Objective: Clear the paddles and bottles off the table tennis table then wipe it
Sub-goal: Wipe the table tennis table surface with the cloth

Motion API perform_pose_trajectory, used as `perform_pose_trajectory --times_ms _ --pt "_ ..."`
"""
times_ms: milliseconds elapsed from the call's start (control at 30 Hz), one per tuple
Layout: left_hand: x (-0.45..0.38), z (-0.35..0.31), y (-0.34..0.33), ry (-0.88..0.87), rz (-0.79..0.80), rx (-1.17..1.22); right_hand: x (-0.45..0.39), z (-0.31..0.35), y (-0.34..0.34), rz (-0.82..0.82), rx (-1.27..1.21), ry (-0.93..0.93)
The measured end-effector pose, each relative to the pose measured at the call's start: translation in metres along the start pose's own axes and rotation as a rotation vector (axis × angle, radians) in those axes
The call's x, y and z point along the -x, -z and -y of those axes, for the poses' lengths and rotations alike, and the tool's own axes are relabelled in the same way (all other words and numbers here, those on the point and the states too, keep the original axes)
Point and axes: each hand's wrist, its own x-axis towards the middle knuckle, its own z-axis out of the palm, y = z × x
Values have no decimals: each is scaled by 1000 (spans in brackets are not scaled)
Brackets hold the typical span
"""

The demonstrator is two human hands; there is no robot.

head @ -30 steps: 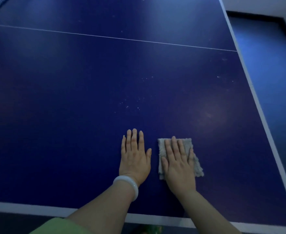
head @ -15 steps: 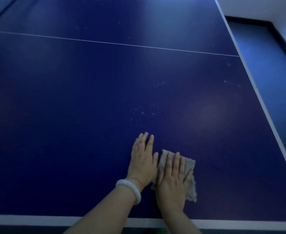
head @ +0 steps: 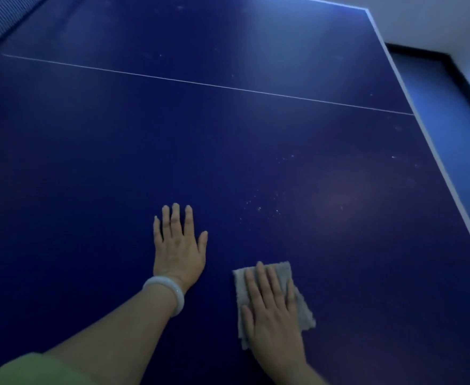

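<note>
With the left hand [head: 178,247] spread flat on the dark blue table tennis table [head: 89,168] and the right hand [head: 272,307] pressing a grey cloth [head: 301,308] flat beside it, the white specks [head: 258,208] ahead risk being missed if strokes stay short.

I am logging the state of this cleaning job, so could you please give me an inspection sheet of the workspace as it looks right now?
Surface: dark blue table tennis table, pale specks beyond the hands, thin white line across it.
Job's things: grey cloth flat on the table; no paddles or bottles seen.
Clutter: nothing seen.
Grippers: left hand flat on the bare table, apart from the cloth; right hand pressing flat on the cloth.
Cables: nothing seen.
Surroundings: blue floor right of the table, white wall behind it.
</note>
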Motion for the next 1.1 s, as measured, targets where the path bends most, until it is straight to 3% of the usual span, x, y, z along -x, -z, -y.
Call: perform_pose_trajectory --times_ms 67,100,200,233,300,433,533,600,667,767,833,900,1000,1100 --pt "-1 0 0 -6 0 9 -26 -39 1 28 142 133" --pt "-1 1 -1 -6 -5 8 -38 -62 3 38 177 47" --pt "-2 2 -2 -1 -13 20 -57 -92 12 15 -37 -621" --pt "-2 2 -2 -1 -10 21 -58 -80 11 -10 -65 -735" --pt "-3 3 -3 -4 -16 25 -50 -38 1 -53 13 -609" --pt "-2 4 -4 -16 -26 32 -70 28 -6 25 -6 -103" --pt "-3 4 -5 -23 -33 34 -126 20 4 78 59 147" --pt "-3 4 -5 -27 -41 33 -167 -11 10 164 201 176" --pt "-4 3 -4 -26 -42 28 -194 -56 19 143 191 -121" --pt "-3 4 -4 -21 -20 22 -187 -101 32 112 -111 -721" --pt "-4 4 -4 -14 -13 18 -169 -88 28 77 -93 -841" --pt "-5 4 -5 -12 -8 19 -153 -46 16 -8 -4 -713" --pt "-5 4 -5 -14 4 32 -135 10 -1 -5 53 -228" --pt "-6 3 -2 -20 -3 42 -144 -29 4 86 84 119"
